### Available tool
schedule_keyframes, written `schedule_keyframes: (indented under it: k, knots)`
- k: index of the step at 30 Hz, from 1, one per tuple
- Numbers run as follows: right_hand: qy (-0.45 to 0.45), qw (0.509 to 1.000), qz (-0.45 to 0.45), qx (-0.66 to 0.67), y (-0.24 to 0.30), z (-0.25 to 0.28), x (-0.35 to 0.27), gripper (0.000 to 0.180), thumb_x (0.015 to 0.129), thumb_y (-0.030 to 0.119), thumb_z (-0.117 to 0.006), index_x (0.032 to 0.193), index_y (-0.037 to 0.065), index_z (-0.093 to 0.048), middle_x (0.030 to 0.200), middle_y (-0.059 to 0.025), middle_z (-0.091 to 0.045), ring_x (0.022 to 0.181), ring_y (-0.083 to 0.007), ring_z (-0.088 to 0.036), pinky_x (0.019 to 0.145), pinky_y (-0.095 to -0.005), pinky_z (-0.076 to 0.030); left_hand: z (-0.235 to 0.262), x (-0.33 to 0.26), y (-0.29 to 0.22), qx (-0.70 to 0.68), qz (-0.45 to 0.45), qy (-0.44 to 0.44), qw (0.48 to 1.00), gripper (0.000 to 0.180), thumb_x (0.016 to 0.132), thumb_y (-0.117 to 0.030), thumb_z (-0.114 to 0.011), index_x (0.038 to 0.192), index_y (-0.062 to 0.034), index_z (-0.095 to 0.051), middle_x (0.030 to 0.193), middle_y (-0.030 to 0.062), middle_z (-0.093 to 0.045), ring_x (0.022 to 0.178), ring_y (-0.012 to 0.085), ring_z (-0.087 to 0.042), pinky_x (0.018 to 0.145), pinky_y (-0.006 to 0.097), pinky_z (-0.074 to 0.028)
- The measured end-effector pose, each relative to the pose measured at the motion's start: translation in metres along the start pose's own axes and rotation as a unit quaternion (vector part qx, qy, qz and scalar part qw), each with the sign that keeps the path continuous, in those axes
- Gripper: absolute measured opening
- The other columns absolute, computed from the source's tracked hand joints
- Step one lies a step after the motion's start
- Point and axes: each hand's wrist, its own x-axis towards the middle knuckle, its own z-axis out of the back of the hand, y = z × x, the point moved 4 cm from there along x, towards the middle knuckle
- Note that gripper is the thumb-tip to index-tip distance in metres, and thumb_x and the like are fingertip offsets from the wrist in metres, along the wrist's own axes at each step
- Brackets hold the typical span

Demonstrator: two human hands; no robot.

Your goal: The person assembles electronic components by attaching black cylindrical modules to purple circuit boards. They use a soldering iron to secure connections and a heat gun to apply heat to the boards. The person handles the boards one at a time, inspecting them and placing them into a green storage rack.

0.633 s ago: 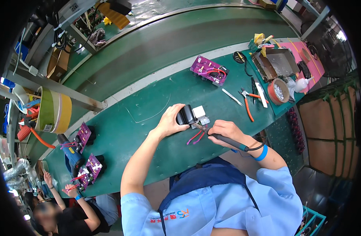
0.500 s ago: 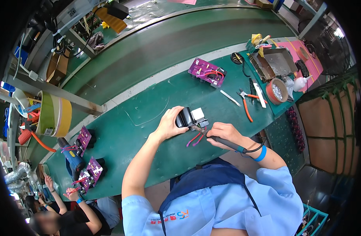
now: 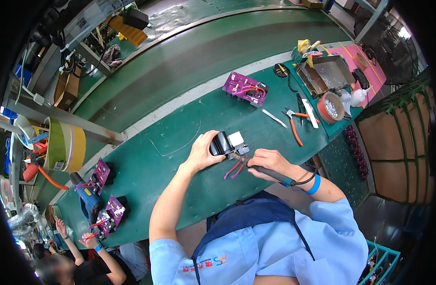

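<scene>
Left hand (image 3: pixel 204 151) grips a black-and-white component (image 3: pixel 227 143) on the green bench (image 3: pixel 180 123), right hand (image 3: pixel 270 164) closed around a soldering iron (image 3: pixel 256 166) touching it, pliers (image 3: pixel 294 124) nearby.

I see a bright, even light from above on the green table (image 3: pixel 180 137), with only soft, short shadows. The middle is sharp. Toward the rim the straight edges bend strongly, and the corners go black. At the upper right, daylight makes a pale glare.
</scene>
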Motion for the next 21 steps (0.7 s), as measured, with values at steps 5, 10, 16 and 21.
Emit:
schedule_keyframes:
  k: [5,10,16,21]
  knots:
    - [0.005,1.0,-0.003,-0.015,0.0,0.003,-0.005,0.019,0.062,0.007,-0.068,0.077,0.008,-0.057,0.063,-0.0046,-0.047,0.057,-0.0213,-0.051,0.049,-0.0314,-0.043,0.0,0.001,0.001,-0.003,0.006,-0.004,1.0,0.07,0.049,-0.024,-0.073,0.111,-0.0041,-0.046,0.108,0.0129,-0.051,0.1,0.0291,-0.049,0.087,0.037,-0.039]
    - [0.009,1.0,0.019,-0.001,0.0,-0.006,-0.002,0.018,0.063,0.007,-0.068,0.076,0.008,-0.056,0.063,-0.0047,-0.046,0.057,-0.0214,-0.05,0.048,-0.0314,-0.042,0.001,0.0,0.002,-0.006,0.004,-0.007,1.0,0.069,0.05,-0.023,-0.073,0.11,-0.0044,-0.046,0.107,0.0124,-0.051,0.099,0.0291,-0.049,0.087,0.037,-0.039]
    - [0.022,0.999,0.028,-0.009,0.001,-0.013,0.0,0.018,0.063,0.006,-0.066,0.076,0.007,-0.054,0.065,-0.0052,-0.046,0.059,-0.0212,-0.051,0.05,-0.0325,-0.044,0.0,0.0,0.001,-0.007,0.011,-0.006,1.0,0.068,0.05,-0.023,-0.073,0.11,-0.0052,-0.046,0.106,0.0122,-0.051,0.099,0.029,-0.05,0.087,0.037,-0.04]
    - [0.031,0.999,0.031,-0.017,0.005,-0.014,0.0,0.017,0.064,0.004,-0.065,0.074,0.007,-0.052,0.063,-0.0052,-0.043,0.058,-0.0209,-0.05,0.049,-0.0323,-0.042,0.001,-0.001,0.0,0.0,0.01,-0.008,1.0,0.068,0.05,-0.023,-0.073,0.11,-0.005,-0.046,0.106,0.0125,-0.051,0.099,0.0289,-0.05,0.086,0.037,-0.04]
